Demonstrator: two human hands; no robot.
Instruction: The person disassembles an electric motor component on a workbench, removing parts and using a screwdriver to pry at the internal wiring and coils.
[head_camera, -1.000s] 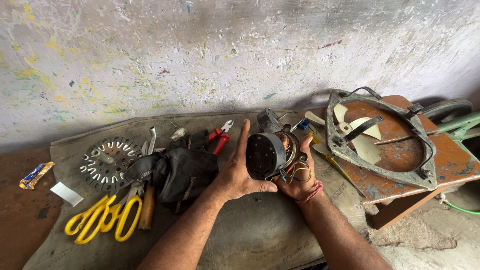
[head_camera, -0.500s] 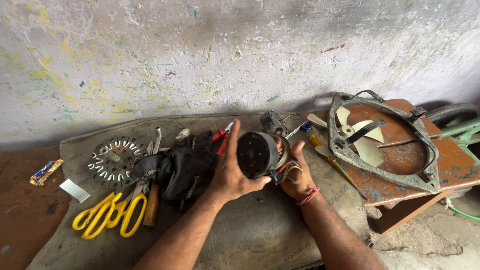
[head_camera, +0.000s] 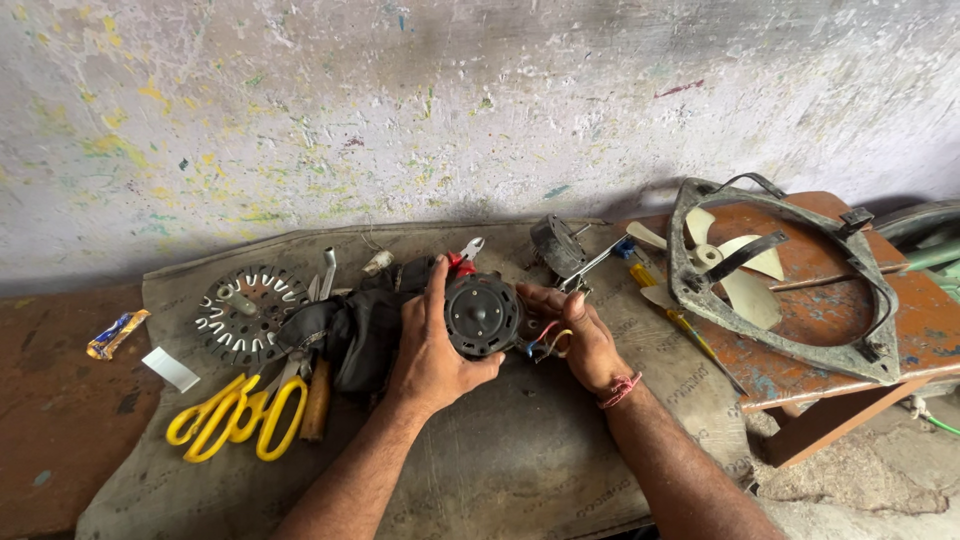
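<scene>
Two hands | left hand, right hand | round black motor, ribbed face

We face a rough plastered wall, whitish, flecked with yellow, green and red paint. Below it, a grey mat covers the floor. Reddish-brown floor shows at left. A rusty orange surface stands at right. Daylight, soft and even.

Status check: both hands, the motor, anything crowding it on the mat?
Left hand and right hand both grip the black round motor. Coloured wires under right fingers. Black cloth and red pliers close by.
</scene>
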